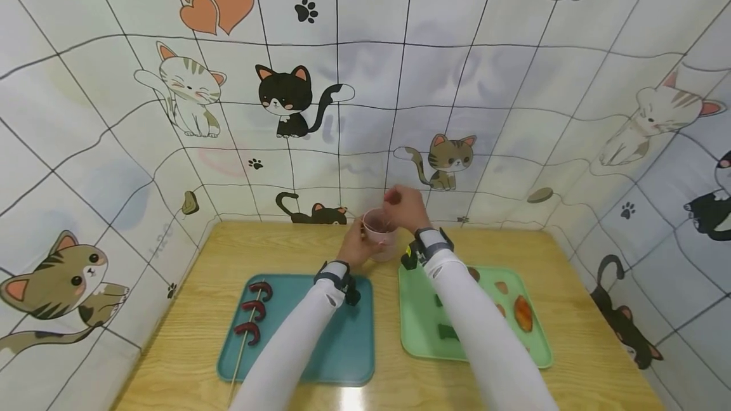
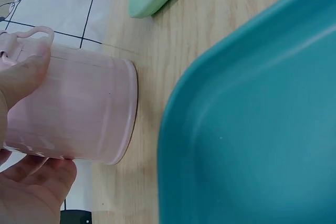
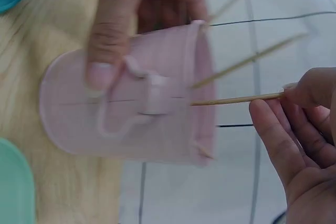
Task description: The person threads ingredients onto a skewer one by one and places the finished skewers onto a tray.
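A pink metal bucket [image 2: 79,103] with small side handles stands at the back of the table. My left hand [image 1: 356,246] holds it around the side; in the right wrist view the thumb lies across the bucket's wall. With thumb and fingers, my right hand [image 3: 304,135] pinches a thin bamboo skewer [image 3: 236,100] whose lower end is inside the bucket. Other skewers [image 3: 257,56] lean out over the rim beside it. On the teal tray [image 1: 337,360] lies a skewer threaded with three dark red curled pieces [image 1: 253,309].
A green tray [image 1: 419,335] stands at the right, partly hidden by my right arm. It carries a browned orange piece [image 1: 522,313], a dark green piece [image 1: 447,332] and several small brown bits. A cat-printed wall covering [image 1: 365,144] rises behind the wooden table [image 1: 274,240].
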Motion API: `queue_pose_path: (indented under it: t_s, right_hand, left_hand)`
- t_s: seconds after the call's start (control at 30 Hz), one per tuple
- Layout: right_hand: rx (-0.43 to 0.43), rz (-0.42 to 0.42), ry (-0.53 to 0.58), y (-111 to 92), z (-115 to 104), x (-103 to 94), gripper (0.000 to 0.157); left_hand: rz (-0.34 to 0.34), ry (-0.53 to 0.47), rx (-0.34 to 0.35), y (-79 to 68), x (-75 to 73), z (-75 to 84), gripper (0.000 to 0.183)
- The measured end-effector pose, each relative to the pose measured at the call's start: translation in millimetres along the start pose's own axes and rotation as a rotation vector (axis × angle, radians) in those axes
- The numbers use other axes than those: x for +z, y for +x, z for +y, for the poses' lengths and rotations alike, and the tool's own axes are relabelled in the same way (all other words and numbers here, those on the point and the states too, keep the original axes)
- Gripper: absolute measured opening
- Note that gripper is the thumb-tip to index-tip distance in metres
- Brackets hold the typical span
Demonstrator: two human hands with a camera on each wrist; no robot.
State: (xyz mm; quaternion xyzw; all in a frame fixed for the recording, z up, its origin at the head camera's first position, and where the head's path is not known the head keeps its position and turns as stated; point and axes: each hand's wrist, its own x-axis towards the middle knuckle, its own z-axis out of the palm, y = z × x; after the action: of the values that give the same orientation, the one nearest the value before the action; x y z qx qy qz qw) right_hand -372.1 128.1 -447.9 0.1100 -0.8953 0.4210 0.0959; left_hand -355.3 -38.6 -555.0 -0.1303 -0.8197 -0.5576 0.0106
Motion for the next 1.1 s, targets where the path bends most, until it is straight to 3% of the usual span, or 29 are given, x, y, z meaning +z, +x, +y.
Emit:
queue_pose_path:
  t_s: [0.37, 0.5, 0.6, 0.73, 0.87, 1.1]
  right_hand:
    - [-0.038, 0.102, 0.178, -12.9, -14.6, -44.5, 0.015]
    - [-0.057, 0.125, 0.229, -23.2, -21.9, -60.5, 0.016]
    - [-0.043, 0.142, 0.267, -35.4, -26.2, -71.6, 0.018]
    - [-0.007, 0.148, 0.379, -58.7, -26.4, -83.5, 0.022]
    - [0.051, 0.137, 0.515, -86.0, -20.4, -86.4, 0.024]
    - [0.14, 0.093, 0.671, -130.5, -7.3, -72.5, 0.025]
  left_hand:
    - [-0.025, -0.042, -0.032, -8.8, -7.1, 11.1, 0.087]
    - [-0.015, -0.016, -0.114, -20.4, -16.1, 14.9, 0.092]
    - [-0.016, -0.024, -0.182, -33.8, -25.3, 19.2, 0.094]
    - [-0.016, -0.104, -0.201, -56.4, -34.4, 23.1, 0.094]
    - [-0.007, -0.154, -0.19, -82.7, -40.3, 23.8, 0.089]
    - [-0.015, -0.184, -0.127, -125.8, -42.2, 32.1, 0.06]
